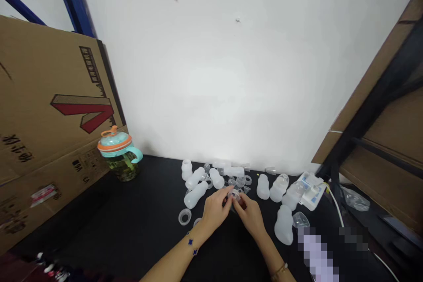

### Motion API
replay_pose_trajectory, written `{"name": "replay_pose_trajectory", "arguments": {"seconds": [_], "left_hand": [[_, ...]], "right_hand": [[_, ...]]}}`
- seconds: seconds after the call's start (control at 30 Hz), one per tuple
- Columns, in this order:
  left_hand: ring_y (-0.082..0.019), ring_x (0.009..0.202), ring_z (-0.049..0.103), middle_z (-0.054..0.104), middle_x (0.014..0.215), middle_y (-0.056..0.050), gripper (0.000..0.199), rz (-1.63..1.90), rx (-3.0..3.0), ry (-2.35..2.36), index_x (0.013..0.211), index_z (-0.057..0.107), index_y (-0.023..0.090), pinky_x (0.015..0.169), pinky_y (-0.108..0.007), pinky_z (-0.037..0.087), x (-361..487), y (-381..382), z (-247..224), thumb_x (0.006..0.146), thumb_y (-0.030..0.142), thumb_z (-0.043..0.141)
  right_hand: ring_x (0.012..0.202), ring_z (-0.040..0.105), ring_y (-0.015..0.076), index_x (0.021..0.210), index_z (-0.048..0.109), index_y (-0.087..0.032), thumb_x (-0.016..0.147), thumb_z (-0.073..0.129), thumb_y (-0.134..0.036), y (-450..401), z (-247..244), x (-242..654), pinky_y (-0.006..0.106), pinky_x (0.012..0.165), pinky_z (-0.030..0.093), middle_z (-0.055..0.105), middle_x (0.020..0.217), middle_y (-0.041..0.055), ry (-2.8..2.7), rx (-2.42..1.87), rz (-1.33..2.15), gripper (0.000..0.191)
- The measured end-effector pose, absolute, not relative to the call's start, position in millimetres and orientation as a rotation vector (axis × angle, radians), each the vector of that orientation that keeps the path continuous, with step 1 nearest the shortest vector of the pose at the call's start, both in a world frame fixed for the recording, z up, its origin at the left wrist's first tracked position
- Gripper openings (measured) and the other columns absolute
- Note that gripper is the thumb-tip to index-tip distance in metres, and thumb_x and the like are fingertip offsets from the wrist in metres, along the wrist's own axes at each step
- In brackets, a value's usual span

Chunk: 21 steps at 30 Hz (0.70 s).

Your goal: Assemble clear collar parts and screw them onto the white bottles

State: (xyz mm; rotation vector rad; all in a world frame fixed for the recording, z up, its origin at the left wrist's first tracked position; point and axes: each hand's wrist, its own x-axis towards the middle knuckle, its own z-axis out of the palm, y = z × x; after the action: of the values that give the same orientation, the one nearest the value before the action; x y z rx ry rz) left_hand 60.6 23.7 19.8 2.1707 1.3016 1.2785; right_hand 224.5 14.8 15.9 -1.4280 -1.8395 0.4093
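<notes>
Both hands meet over the middle of the black table. My left hand (216,206) pinches the left side of a clear bottle collar ring (234,193), and my right hand (248,213) grips its right side. The ring seems to have a clear nipple in it, but the fingers hide part of it. Just beyond the hands lie loose clear rings and nipples (240,181). To the left are several white baby bottles (196,194), most lying down, and a loose collar ring (184,217). More bottles (263,186) stand or lie to the right, one with a clear cap (281,183).
A jug with an orange and turquoise lid (118,154) stands at the left by a large cardboard box (49,110). A white power strip (311,190) with a cable lies at the right, near a dark metal frame (366,97). The white wall (218,75) closes off the back.
</notes>
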Motion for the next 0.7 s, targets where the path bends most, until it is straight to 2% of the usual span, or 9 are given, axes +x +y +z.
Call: {"name": "replay_pose_trajectory", "arguments": {"seconds": [0.1, 0.23, 0.33, 0.5, 0.7], "left_hand": [[-0.016, 0.068, 0.069, 0.076, 0.098, -0.002, 0.032, 1.239, 2.045, 1.285, 0.125, 0.062, 0.026, 0.065, -0.026, 0.055, 62.4, 24.1, 21.1, 0.095, 0.029, 0.050], [-0.015, 0.060, 0.066, 0.075, 0.082, 0.000, 0.024, 1.216, 1.968, 1.246, 0.115, 0.062, 0.024, 0.057, -0.024, 0.050, 64.0, 24.8, 21.9, 0.095, 0.031, 0.050], [-0.016, 0.063, 0.068, 0.075, 0.081, 0.000, 0.020, 1.236, 1.932, 1.226, 0.111, 0.061, 0.024, 0.057, -0.023, 0.050, 64.2, 24.9, 22.8, 0.093, 0.029, 0.053], [-0.018, 0.077, 0.073, 0.077, 0.094, -0.002, 0.017, 1.257, 1.848, 1.169, 0.107, 0.059, 0.024, 0.058, -0.022, 0.051, 64.4, 24.2, 24.8, 0.092, 0.027, 0.053], [-0.017, 0.077, 0.073, 0.077, 0.090, -0.002, 0.014, 1.278, 1.791, 1.131, 0.104, 0.059, 0.024, 0.056, -0.021, 0.050, 65.0, 23.8, 25.7, 0.090, 0.024, 0.055]], "right_hand": [[0.053, 0.053, 0.0144, 0.083, 0.065, -0.020, 0.096, 0.049, -0.049, 16.0, 14.1, 225.4, 0.022, 0.051, 0.032, 0.058, 0.059, -0.0019, -1.820, -1.412, 0.431, 0.036], [0.055, 0.053, 0.0152, 0.088, 0.066, -0.020, 0.096, 0.049, -0.051, 15.9, 14.6, 225.4, 0.023, 0.053, 0.033, 0.058, 0.061, -0.0016, -1.831, -1.393, 0.439, 0.036], [0.055, 0.055, 0.0158, 0.096, 0.068, -0.020, 0.097, 0.047, -0.051, 14.3, 16.3, 224.9, 0.023, 0.054, 0.034, 0.059, 0.062, -0.0014, -1.835, -1.383, 0.445, 0.038], [0.055, 0.055, 0.0164, 0.096, 0.068, -0.020, 0.098, 0.044, -0.052, 12.6, 19.4, 224.3, 0.024, 0.054, 0.035, 0.059, 0.062, -0.0009, -1.851, -1.381, 0.437, 0.041], [0.055, 0.056, 0.0168, 0.098, 0.068, -0.019, 0.099, 0.043, -0.052, 12.7, 19.9, 224.9, 0.024, 0.053, 0.034, 0.061, 0.062, -0.0006, -1.865, -1.372, 0.436, 0.041]]}}
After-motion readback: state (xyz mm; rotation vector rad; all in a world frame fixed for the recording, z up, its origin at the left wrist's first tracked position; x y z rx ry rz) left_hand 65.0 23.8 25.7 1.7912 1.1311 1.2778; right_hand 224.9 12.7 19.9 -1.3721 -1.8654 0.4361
